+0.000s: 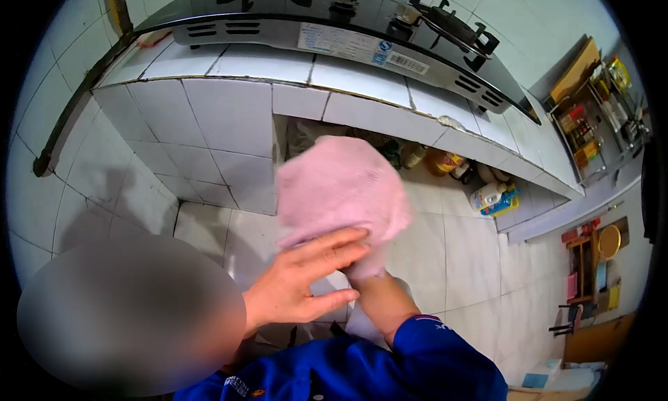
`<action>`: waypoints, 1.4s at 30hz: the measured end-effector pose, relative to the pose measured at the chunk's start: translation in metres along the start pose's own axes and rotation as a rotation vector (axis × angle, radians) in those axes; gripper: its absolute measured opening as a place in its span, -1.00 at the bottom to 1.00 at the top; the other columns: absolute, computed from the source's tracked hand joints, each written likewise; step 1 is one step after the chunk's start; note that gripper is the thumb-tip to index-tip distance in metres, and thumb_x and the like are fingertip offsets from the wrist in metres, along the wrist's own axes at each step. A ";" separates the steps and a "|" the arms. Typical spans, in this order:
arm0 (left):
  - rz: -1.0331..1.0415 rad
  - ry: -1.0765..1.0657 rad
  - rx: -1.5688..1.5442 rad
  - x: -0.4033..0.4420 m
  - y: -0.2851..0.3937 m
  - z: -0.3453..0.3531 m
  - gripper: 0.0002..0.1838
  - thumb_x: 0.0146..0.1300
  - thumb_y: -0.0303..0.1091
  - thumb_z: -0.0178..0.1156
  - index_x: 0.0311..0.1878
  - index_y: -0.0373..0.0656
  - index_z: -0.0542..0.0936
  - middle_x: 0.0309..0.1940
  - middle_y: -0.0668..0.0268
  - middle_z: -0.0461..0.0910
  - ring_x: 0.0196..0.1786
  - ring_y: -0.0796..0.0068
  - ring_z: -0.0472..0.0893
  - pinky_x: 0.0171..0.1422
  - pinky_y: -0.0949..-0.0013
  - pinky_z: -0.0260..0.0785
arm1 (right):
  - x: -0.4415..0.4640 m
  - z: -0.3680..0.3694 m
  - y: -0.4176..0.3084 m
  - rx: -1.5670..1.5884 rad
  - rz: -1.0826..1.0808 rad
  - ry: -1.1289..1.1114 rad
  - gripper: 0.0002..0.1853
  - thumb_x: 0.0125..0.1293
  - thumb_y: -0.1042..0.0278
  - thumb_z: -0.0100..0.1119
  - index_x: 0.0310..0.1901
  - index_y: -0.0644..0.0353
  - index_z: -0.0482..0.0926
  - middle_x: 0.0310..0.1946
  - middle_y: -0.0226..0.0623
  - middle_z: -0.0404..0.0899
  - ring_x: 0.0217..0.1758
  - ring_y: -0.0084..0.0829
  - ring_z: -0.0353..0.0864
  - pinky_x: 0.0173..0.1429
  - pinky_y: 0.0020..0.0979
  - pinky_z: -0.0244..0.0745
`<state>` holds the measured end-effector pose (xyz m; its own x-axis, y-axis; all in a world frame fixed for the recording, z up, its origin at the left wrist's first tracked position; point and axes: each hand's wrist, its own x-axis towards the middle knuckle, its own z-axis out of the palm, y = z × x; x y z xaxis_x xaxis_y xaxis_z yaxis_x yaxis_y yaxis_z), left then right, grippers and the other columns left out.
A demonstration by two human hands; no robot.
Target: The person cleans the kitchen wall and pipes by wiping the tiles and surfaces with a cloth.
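Observation:
A pink cloth (344,189) is draped over my right hand, in front of the stove counter. Only the right wrist and forearm (385,302) show below the cloth, coming out of a blue sleeve; the fingers are hidden under the fabric. My left hand (303,276) lies against the lower edge of the cloth near the right wrist. Its fingers are stretched out and the thumb stands apart from them.
Above the white-tiled counter (243,63) sits a black glass gas stove (271,4). Bottles, including a white one (487,195), stand in the recess below. A rack of kitchen items (591,122) is at right. A dark pipe (66,129) runs along the left wall.

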<state>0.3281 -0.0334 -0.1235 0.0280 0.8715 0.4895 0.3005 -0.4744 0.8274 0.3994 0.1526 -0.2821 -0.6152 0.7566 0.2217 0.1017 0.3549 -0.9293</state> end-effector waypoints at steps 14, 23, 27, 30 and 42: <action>-0.039 0.573 0.180 0.011 -0.031 0.001 -0.53 0.14 -0.50 0.37 0.17 -0.21 0.62 0.24 0.12 0.56 0.15 0.29 0.62 0.13 0.33 0.52 | 0.000 0.000 -0.035 1.001 0.305 0.067 -0.58 0.43 0.25 0.01 0.23 0.27 0.45 0.07 -0.20 0.52 0.20 -0.24 0.48 0.28 -0.26 0.46; -0.373 0.364 0.257 -0.010 -0.025 -0.044 -0.61 0.12 -0.37 0.44 0.02 -0.29 0.65 -0.19 0.24 0.58 -0.24 0.45 0.58 -0.16 0.42 0.47 | -0.027 0.052 -0.064 1.028 0.332 -0.344 -0.59 0.45 0.26 0.00 0.24 0.27 0.44 0.06 -0.21 0.52 0.19 -0.26 0.49 0.25 -0.27 0.49; -0.419 0.068 0.436 -0.023 -0.049 -0.054 -0.55 0.13 -0.20 0.42 0.05 -0.20 0.64 -0.15 0.11 0.62 -0.15 0.14 0.64 -0.08 0.21 0.52 | -0.038 0.052 -0.057 0.997 0.288 -0.361 -0.51 0.62 0.11 -0.35 0.34 0.27 0.31 0.23 -0.08 0.42 0.29 -0.15 0.42 0.42 -0.22 0.37; -0.448 -0.113 0.569 -0.024 -0.059 -0.054 -0.52 0.12 -0.19 0.44 0.10 -0.14 0.63 -0.03 0.09 0.64 -0.08 0.03 0.68 -0.01 0.16 0.56 | -0.039 0.047 -0.061 1.120 0.403 -0.229 -0.49 0.61 0.03 -0.35 0.23 0.32 0.38 0.16 -0.07 0.48 0.20 -0.16 0.50 0.38 -0.21 0.41; -0.498 0.001 0.249 -0.039 -0.087 -0.005 -0.67 0.19 -0.23 0.38 -0.01 -0.14 0.68 -0.14 0.17 0.66 -0.11 0.05 0.66 0.01 0.19 0.53 | -0.051 -0.011 -0.104 1.054 0.842 -0.336 -0.37 -0.13 0.56 0.45 0.09 0.34 0.49 -0.07 -0.27 0.47 0.03 -0.34 0.56 0.18 -0.43 0.47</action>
<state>0.2962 -0.0263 -0.2135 -0.1761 0.9828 0.0562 0.4930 0.0386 0.8692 0.4286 0.0835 -0.1935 -0.8358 0.3133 -0.4509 -0.0072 -0.8273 -0.5616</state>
